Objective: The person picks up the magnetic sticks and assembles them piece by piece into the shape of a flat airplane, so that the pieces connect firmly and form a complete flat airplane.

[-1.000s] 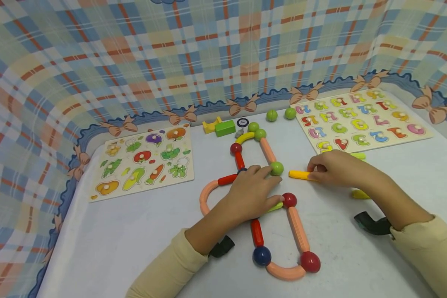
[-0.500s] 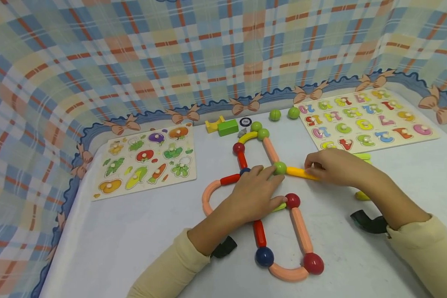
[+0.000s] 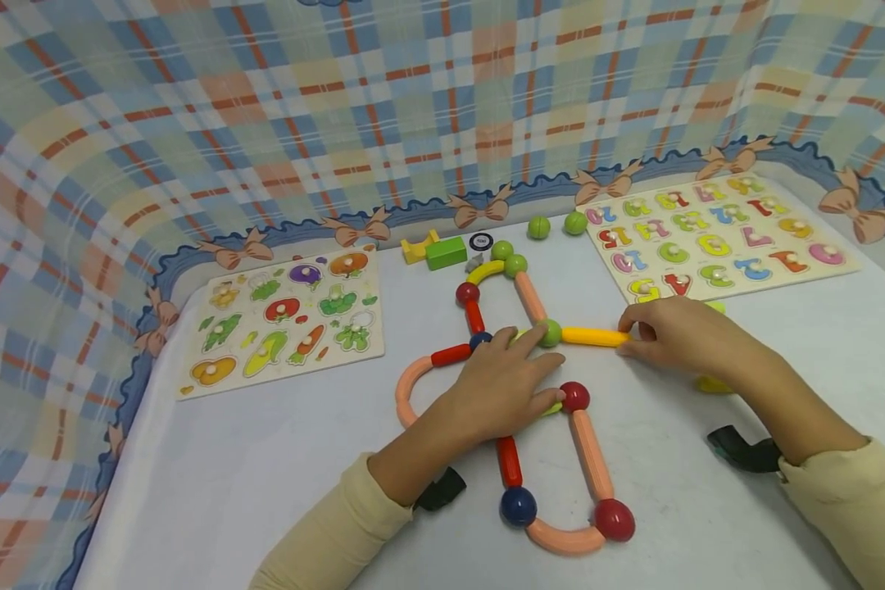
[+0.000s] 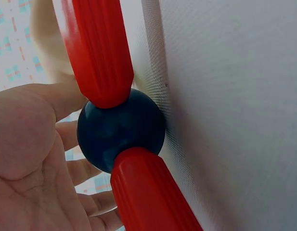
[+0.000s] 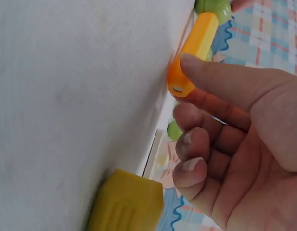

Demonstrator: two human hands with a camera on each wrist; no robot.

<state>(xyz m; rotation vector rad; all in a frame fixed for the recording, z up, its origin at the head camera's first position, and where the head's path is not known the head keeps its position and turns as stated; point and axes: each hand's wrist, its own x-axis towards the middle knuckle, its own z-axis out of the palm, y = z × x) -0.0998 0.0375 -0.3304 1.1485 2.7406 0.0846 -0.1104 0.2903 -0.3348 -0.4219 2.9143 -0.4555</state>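
My right hand (image 3: 671, 336) pinches the free right end of a yellow-orange magnetic rod (image 3: 596, 337) between thumb and fingers. The rod's other end meets a green ball (image 3: 551, 333). My left hand (image 3: 497, 389) lies spread over the middle of a flat figure of magnetic rods and balls, its fingertips at the green ball and its thumb by a red ball (image 3: 575, 397). Part of the figure is hidden beneath that hand. In the left wrist view, a dark blue ball (image 4: 120, 130) joins two red rods (image 4: 150, 192) in front of the relaxed fingers.
A vegetable puzzle board (image 3: 283, 319) lies at left, a number puzzle board (image 3: 715, 238) at back right. Green and yellow blocks (image 3: 446, 253) and two loose green balls (image 3: 538, 228) stand near the back. A yellow piece (image 5: 126, 202) lies close to the right hand.
My right hand brought the yellow-orange rod left until it met the green ball, then slid right along it to its free end. My left hand has stayed over the figure.
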